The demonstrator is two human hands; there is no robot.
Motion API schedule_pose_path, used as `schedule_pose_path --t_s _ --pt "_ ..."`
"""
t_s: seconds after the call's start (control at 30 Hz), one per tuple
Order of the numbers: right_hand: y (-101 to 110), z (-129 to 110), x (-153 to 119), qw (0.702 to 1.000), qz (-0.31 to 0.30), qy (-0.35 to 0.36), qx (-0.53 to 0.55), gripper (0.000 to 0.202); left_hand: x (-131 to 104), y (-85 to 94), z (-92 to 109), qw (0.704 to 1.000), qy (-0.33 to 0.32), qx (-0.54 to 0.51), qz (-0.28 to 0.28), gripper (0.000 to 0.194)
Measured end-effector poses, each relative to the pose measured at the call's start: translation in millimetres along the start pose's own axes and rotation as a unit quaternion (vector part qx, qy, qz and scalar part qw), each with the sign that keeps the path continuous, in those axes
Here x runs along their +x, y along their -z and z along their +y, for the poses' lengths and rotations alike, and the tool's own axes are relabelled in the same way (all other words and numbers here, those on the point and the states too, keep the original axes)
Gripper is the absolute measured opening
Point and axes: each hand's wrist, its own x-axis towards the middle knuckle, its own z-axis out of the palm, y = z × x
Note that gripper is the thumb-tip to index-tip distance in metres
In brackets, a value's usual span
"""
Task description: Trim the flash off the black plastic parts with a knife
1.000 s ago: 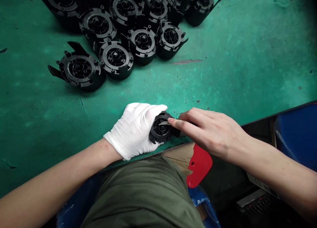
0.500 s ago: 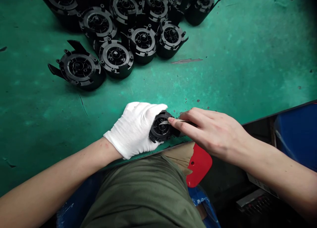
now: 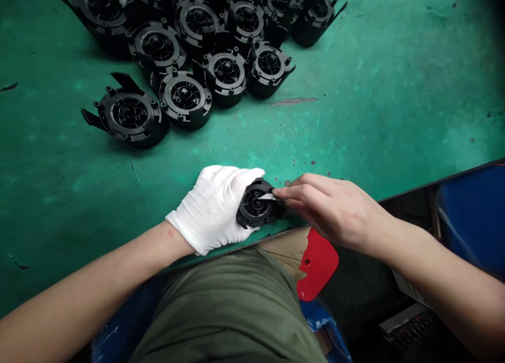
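Observation:
My left hand, in a white glove, is wrapped round a black round plastic housing at the table's near edge. The housing's ribbed, ringed face is turned up toward me. Bare and closed, my right hand pinches a small knife with a pale pointed blade. Its tip lies over the middle of the housing's face; whether it touches I cannot tell. The fingers hide most of the knife's handle. Farther back stand several similar black housings, some with upright tabs.
The green tabletop has scuffs and dark specks. Its near edge runs just below my hands. Under it are a red panel, blue plastic at the right and a dark area with a grey object. My green-clad lap is below.
The right fingers have drawn back slightly to the right, and more of the blade shows. The left hand keeps its hold on the housing. The view has shifted slightly.

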Motion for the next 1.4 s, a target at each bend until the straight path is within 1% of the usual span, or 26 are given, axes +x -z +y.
schedule_pose_path --t_s 0.07,0.13,0.2,0.27,0.33,0.37,0.47,0.5,0.53,0.6,0.67,0.7,0.73,0.77,0.83,0.87,0.93,0.97,1.0,1.03,1.13,1.17,1.2,1.23,1.33,1.4 --pt "-3 -3 -13 0.995 0.057 -0.064 0.042 0.029 -1 -0.3 -1 1.000 -0.007 0.002 0.003 0.066" --pt "-9 -10 -36 0.975 0.131 -0.173 0.056 0.035 -3 -0.1 -1 1.000 -0.011 0.003 0.012 0.072" --pt "-20 -20 -66 0.931 0.198 -0.300 0.056 0.036 -4 0.3 -2 1.000 -0.012 -0.006 0.014 0.083" --pt "-40 -31 -100 0.881 0.242 -0.403 0.060 0.038 -4 0.6 -3 1.000 -0.013 -0.016 0.016 0.097" --pt "-69 -40 -131 0.833 0.262 -0.479 0.092 0.041 -4 0.7 -4 1.000 -0.015 -0.014 0.021 0.106" --pt "-85 -45 -143 0.814 0.255 -0.508 0.123 0.042 -4 0.7 -4 1.000 -0.014 -0.006 0.024 0.106" --pt "-138 -59 -169 0.750 0.238 -0.576 0.221 0.043 -4 0.2 -3 0.999 -0.010 0.025 0.028 0.099" --pt "-153 -63 -174 0.738 0.214 -0.584 0.261 0.043 -4 -0.1 -3 0.999 -0.010 0.032 0.030 0.097" --pt "-166 -68 -178 0.733 0.199 -0.585 0.285 0.044 -5 -0.6 -3 0.999 -0.012 0.034 0.033 0.098" --pt "-181 -77 -182 0.728 0.184 -0.579 0.318 0.046 -6 -1.1 -5 0.999 -0.015 0.025 0.037 0.101" --pt "-178 -83 -184 0.736 0.181 -0.567 0.323 0.044 -8 -0.1 -8 0.999 -0.017 0.001 0.032 0.107" --pt "-171 -83 -185 0.752 0.177 -0.551 0.316 0.041 -8 1.4 -10 0.999 -0.018 -0.017 0.022 0.109" --pt "-161 -82 -185 0.778 0.170 -0.526 0.299 0.036 -8 3.5 -11 0.999 -0.019 -0.037 0.007 0.110" --pt "-148 -79 -184 0.812 0.162 -0.488 0.277 0.030 -8 6.2 -12 0.998 -0.018 -0.057 -0.012 0.109" --pt "-119 -69 -177 0.880 0.150 -0.388 0.231 0.022 -8 12.0 -14 0.995 -0.007 -0.089 -0.050 0.102" --pt "-105 -62 -171 0.906 0.150 -0.335 0.211 0.023 -8 14.4 -14 0.993 0.004 -0.100 -0.064 0.096" --pt "-80 -45 -154 0.939 0.156 -0.253 0.173 0.031 -10 16.6 -13 0.990 0.027 -0.114 -0.073 0.084" --pt "-71 -36 -142 0.949 0.160 -0.223 0.156 0.034 -12 16.0 -13 0.990 0.040 -0.118 -0.066 0.081" --pt "-63 -27 -129 0.955 0.163 -0.201 0.141 0.035 -13 14.3 -12 0.990 0.054 -0.118 -0.054 0.083" --pt "-56 -18 -116 0.961 0.165 -0.180 0.129 0.035 -14 11.7 -12 0.991 0.069 -0.112 -0.036 0.090" --pt "-45 6 -77 0.977 0.142 -0.131 0.092 0.033 -13 2.2 -8 0.991 0.113 -0.065 0.030 0.124" --pt "-43 12 -66 0.982 0.129 -0.115 0.075 0.032 -10 0.0 -6 0.991 0.119 -0.048 0.042 0.130" --pt "-42 18 -56 0.987 0.115 -0.099 0.057 0.031 -7 -1.2 -3 0.991 0.120 -0.034 0.047 0.129" --pt "-40 23 -47 0.991 0.102 -0.082 0.038 0.031 -3 -1.4 -1 0.992 0.117 -0.024 0.043 0.123" --pt "-35 35 -29 0.997 0.068 -0.032 -0.013 0.033 8 3.0 7 0.994 0.103 -0.024 0.013 0.090" --pt "-31 39 -20 0.997 0.053 -0.004 -0.053 0.035 12 6.7 11 0.995 0.097 -0.033 0.004 0.078"
